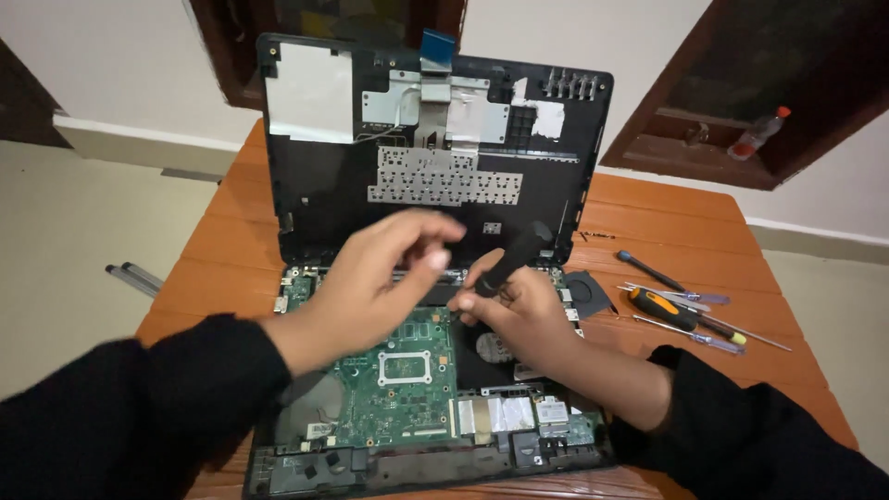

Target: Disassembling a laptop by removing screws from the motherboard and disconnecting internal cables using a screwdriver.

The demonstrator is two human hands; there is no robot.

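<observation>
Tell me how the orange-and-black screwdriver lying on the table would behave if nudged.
The orange-and-black screwdriver has a rounded handle and lies flat on the wooden table, so it would probably roll sideways. Its thick handle likely outweighs the thin shaft, so it may pivot around that end. It looks rigid, and could knock the slim screwdrivers beside it.

Single head-worn view, looking steeply down and forward from close above an opened laptop (435, 370) on a wooden table (667, 222); wall and floor at the frame's edges.
</observation>
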